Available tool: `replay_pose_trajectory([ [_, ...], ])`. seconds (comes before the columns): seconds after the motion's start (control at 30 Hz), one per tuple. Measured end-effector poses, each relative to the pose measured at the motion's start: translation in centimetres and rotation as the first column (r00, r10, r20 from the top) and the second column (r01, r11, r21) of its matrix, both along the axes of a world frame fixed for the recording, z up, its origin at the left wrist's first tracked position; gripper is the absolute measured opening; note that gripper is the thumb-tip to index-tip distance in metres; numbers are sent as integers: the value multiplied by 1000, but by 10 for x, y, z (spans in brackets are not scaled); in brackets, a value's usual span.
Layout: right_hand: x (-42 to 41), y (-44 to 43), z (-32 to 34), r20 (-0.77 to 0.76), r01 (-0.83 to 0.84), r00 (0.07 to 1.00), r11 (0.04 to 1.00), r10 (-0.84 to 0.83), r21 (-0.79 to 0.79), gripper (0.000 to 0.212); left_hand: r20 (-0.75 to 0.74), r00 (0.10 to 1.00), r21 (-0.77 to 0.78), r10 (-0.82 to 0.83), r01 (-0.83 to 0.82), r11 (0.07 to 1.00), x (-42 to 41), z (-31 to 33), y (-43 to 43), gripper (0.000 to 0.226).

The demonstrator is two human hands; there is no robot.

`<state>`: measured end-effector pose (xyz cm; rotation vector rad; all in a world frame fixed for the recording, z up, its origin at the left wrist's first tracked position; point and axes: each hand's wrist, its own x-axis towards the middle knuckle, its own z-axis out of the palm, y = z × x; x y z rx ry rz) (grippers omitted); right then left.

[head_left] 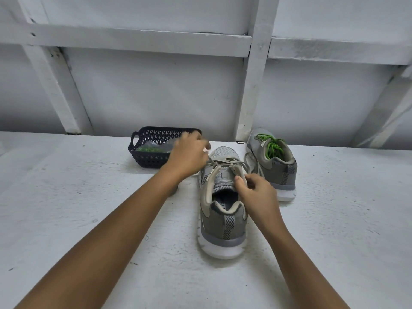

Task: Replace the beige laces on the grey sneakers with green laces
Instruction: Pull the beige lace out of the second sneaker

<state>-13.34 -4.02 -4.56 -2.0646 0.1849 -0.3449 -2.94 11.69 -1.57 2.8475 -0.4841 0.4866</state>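
The near grey sneaker [223, 210] stands on the white table [111, 219], heel toward the person, toe pointing away. The left hand [189, 157] pinches its beige lace [225, 162] near the toe; the right hand [256, 190] is curled, gripping the eyelet edge.

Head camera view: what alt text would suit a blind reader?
A person's left hand pinches the beige lace on the near grey sneaker while the right hand grips its side. Behind stand a second sneaker with green laces and a black basket.
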Motion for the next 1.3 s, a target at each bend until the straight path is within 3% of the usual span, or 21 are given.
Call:
replay_pose_trajectory([
  [0.1,1,0,0,0,0,1000,1000,0,-3,23,-153,986,45,-71,78,996,-2,-9,-8,24],
  [0.2,0,0,0,-2,-2,1000,1000,2,4,22,-84,995,18,-48,50,999,-3,-12,-8,22],
  [0.37,-1,0,2,1,-16,1000,1000,16,24,16,90,962,-348,258,-212,913,-1,8,5,24],
  [0.43,-1,0,2,-1,-18,1000,1000,18,23,17,161,933,-263,322,-274,925,-2,12,10,26],
  [0.5,0,0,0,-9,-14,1000,1000,14,18,23,204,946,-129,251,-229,965,-4,10,9,30],
  [0.6,0,0,0,-10,-12,1000,1000,12,16,25,93,994,52,56,-61,997,-7,1,-1,28],
  [0.7,-1,0,2,0,-16,1000,1000,16,18,21,-69,998,113,-12,20,993,-8,-11,-9,25],
  [0.8,-1,1,3,-1,-17,1000,1000,17,22,20,-44,999,123,-13,18,992,-9,-17,-9,25],
  [0.9,-3,1,4,-3,-18,1000,1000,18,22,19,83,993,-72,89,-83,994,-7,-13,-3,25],
  [1.0,-4,1,6,-2,-21,1000,1000,21,16,15,107,956,-337,272,-222,915,-5,-1,4,24],
  [1.07,-4,1,7,1,-20,1000,1000,20,11,15,122,958,-272,259,-219,937,-7,1,4,27],
  [1.2,-4,1,6,-7,-18,1000,1000,18,9,16,93,995,10,48,-49,999,-11,-9,-4,29],
  [1.3,-3,2,5,-9,-15,1000,1000,15,13,19,14,1000,64,-6,5,998,-11,-18,-10,24],
])
